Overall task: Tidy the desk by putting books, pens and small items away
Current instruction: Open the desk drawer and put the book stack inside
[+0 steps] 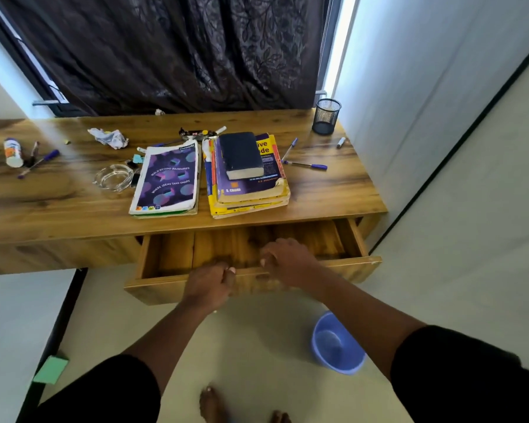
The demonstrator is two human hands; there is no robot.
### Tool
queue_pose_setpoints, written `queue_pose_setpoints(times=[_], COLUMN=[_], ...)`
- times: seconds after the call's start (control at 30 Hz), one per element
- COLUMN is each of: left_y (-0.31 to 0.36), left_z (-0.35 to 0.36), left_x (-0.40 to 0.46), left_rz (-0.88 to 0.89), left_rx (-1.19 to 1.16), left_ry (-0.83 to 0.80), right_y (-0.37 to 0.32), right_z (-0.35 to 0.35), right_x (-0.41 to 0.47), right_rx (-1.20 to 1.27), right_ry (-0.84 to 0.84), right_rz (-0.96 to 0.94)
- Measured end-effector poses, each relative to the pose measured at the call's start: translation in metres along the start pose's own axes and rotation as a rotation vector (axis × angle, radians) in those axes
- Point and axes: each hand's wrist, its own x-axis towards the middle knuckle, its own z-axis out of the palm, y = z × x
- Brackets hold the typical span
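Gripping the front panel of the open drawer [342, 267], both hands curl over its top edge: the left hand [206, 282] with thumb on top and fingers wrapped down the outer face, the right hand [287, 261] with fingertips hooked inside the rim. Each grip is closed on that panel alone. The books and pens lie well beyond the hands, up on the wooden surface [58, 190]. A purple notebook [165, 181] reads "classmate", "BUILD BEYOND BOUNDARIES" and "WHERE IDEAS TAKE SHAPE". Just beside it a yellow book stack [248, 193] shows "S. CHAND", with a dark thick book [240, 155] on top. Blue pens [306, 164] lie to the stack's right, near a black mesh pen holder [326, 116].
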Motion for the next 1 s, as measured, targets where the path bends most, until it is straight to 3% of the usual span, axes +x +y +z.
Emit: queue_pose_setpoints(times=[0.1, 0.23, 0.4, 0.5, 0.63, 1.0], left_y=[0.005, 0.016, 0.019, 0.017, 0.016, 0.025], left_z=[-0.001, -0.005, -0.001, 0.003, 0.008, 0.012], left_x=[-0.013, -0.024, -0.042, -0.053, -0.066, -0.080], left_rz=[-0.041, -0.091, -0.178, -0.187, -0.226, -0.199], left_rx=[0.048, 0.195, 0.143, 0.111, 0.042, 0.137], left_ry=[-0.084, -0.220, -0.432, -0.509, -0.543, -0.649], right_y=[0.008, 0.011, 0.011, 0.014, 0.016, 0.015], right_z=[0.012, 0.027, 0.031, 0.040, 0.048, 0.061], right_x=[-0.013, -0.026, -0.045, -0.057, -0.065, -0.072], right_rx=[0.012, 0.111, 0.092, 0.110, 0.091, 0.218], right_ry=[-0.222, -0.252, -0.444, -0.476, -0.542, -0.653], right_rz=[0.003, 0.054, -0.009, 0.007, 0.030, 0.070])
